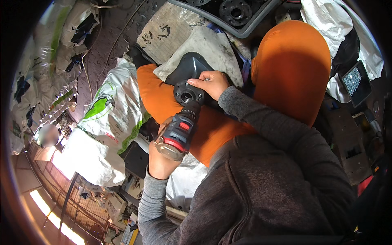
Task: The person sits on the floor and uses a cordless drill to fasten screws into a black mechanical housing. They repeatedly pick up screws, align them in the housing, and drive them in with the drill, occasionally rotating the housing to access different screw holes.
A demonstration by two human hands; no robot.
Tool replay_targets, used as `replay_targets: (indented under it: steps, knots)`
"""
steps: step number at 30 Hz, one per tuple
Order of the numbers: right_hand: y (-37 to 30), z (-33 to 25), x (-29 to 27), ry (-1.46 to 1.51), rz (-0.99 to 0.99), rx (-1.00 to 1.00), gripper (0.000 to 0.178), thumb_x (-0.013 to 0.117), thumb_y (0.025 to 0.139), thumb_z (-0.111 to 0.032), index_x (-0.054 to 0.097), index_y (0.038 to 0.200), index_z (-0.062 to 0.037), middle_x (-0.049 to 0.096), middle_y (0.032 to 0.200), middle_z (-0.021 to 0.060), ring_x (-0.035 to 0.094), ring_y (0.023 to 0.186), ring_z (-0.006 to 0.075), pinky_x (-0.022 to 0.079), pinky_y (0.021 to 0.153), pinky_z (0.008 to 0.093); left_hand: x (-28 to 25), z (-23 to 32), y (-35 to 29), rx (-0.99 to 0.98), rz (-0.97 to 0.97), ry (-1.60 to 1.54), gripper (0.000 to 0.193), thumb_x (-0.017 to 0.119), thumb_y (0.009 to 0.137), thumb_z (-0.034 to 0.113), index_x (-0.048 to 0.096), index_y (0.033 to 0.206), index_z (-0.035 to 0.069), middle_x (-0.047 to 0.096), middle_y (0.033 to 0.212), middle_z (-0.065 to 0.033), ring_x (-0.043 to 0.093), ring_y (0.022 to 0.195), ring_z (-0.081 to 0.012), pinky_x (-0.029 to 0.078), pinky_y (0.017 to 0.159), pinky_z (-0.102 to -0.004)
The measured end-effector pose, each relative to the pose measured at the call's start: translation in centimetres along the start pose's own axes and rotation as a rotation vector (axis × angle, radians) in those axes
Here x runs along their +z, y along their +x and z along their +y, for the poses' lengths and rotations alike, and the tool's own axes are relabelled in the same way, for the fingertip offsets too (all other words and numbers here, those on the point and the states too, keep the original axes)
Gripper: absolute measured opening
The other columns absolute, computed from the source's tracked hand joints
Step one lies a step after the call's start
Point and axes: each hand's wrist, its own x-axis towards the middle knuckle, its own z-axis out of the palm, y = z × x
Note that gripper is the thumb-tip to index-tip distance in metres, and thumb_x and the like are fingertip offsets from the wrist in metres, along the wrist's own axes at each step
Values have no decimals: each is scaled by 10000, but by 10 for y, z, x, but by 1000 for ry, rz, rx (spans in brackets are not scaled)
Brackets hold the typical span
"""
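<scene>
My left hand is closed round a cordless drill, dark grey with red parts. The drill's chuck points away from me and reaches the near edge of a round black flange with a central hole and smaller holes about it. This flange sits against a flared black moulded piece on my lap. My right hand is closed in a pinch at the flange's far right edge, its thumb tip over the rim. A small silver screw shows by its fingers.
A black tray with several black flanges stands at the far side. Right of my orange-clad knee lies a dark container of small shiny screws. A white printed sack is on the left, and a pale cloth lies beyond the moulded piece.
</scene>
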Motion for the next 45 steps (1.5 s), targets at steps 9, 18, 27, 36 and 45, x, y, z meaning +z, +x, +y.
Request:
replay_targets:
  steps: [9, 18, 27, 36, 45]
  knots:
    - [5, 1, 2, -28, 15, -55, 423, 784, 790, -394, 610, 625, -45, 505, 549, -25, 428, 554, 72, 376, 534, 264, 10, -9, 1, 46, 31, 70, 432, 744, 677, 90, 621, 1087, 26, 680, 1002, -151, 677, 889, -316, 537, 769, -357]
    - [4, -1, -9, 102, 87, -118, 293, 647, 886, -338, 719, 994, -76, 603, 771, 12, 543, 644, 113, 473, 610, 288, 30, 5, -56, -40, 355, -310, 253, 685, 771, 17, 670, 1024, 18, 686, 959, -98, 670, 862, -240, 522, 761, -348]
    - [-56, -37, -10, 809, -549, 340, 238, 476, 961, -109, 532, 1192, -90, 639, 1103, 75, 636, 987, 196, 517, 852, 358, 61, 3, -107, -16, 500, -407, 209, 706, 758, 34, 690, 966, 40, 688, 889, -83, 671, 814, -253, 525, 741, -361]
    - [-70, -31, 9, 935, -551, 337, 323, 500, 977, -86, 506, 1301, -92, 572, 1313, 87, 561, 1222, 229, 503, 919, 369, 74, -9, -108, -12, 515, -449, 168, 662, 839, 20, 657, 1006, 15, 632, 766, -15, 575, 576, -84, 456, 501, -247]
    - [-72, -29, 14, 951, -440, 378, 158, 604, 953, -178, 551, 1068, -83, 622, 1205, 120, 589, 1174, 255, 513, 949, 410, 67, 0, -107, -148, 494, -530, 228, 687, 737, -12, 676, 961, 28, 675, 880, -85, 659, 772, -236, 515, 704, -353]
